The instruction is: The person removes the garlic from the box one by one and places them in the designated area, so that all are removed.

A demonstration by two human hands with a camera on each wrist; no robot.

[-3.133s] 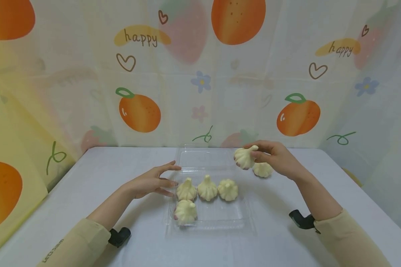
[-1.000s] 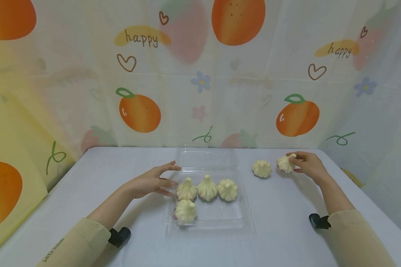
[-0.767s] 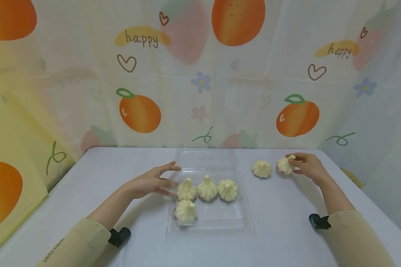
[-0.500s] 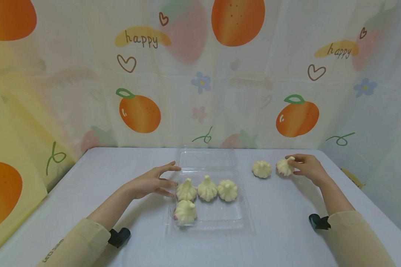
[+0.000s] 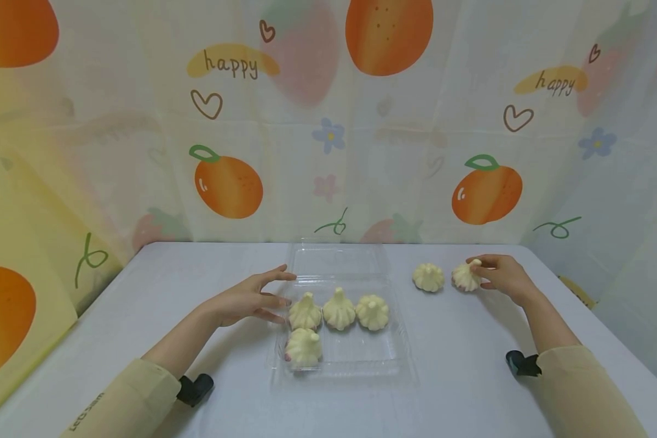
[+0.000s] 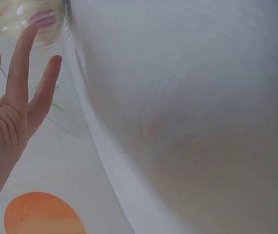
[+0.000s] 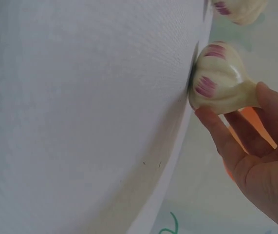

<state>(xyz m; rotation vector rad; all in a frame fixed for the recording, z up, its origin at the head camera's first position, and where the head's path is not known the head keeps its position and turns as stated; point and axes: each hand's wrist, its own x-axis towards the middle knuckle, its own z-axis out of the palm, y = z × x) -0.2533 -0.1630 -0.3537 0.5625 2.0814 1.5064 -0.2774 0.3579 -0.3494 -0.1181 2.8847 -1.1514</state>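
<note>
My right hand point(image 5: 504, 277) pinches a cream garlic bulb point(image 5: 465, 277) by its stem at the table's back right. In the right wrist view, that garlic bulb point(image 7: 221, 80) shows purple streaks, and its base is right at the tabletop. To its left sits another garlic bulb point(image 5: 428, 278). My left hand point(image 5: 246, 299) has its fingers spread along the left side of a clear plastic box point(image 5: 361, 368), fingertips at its wall. Inside the box, three garlic bulbs, one of them the middle bulb point(image 5: 339, 310), form a row, with one more garlic bulb point(image 5: 303, 348) at front left.
The box's clear lid point(image 5: 336, 258) lies folded back behind it. A white cloth covers the table point(image 5: 443, 389). Behind the table hangs a curtain point(image 5: 383, 176) printed with oranges. Each wrist carries a black camera mount, such as the left mount point(image 5: 195, 389).
The right hand has carried its garlic bulb from beside the box's lid to the right, then lowered it slightly to the tabletop beside the other bulb. The left hand has stayed in place.
</note>
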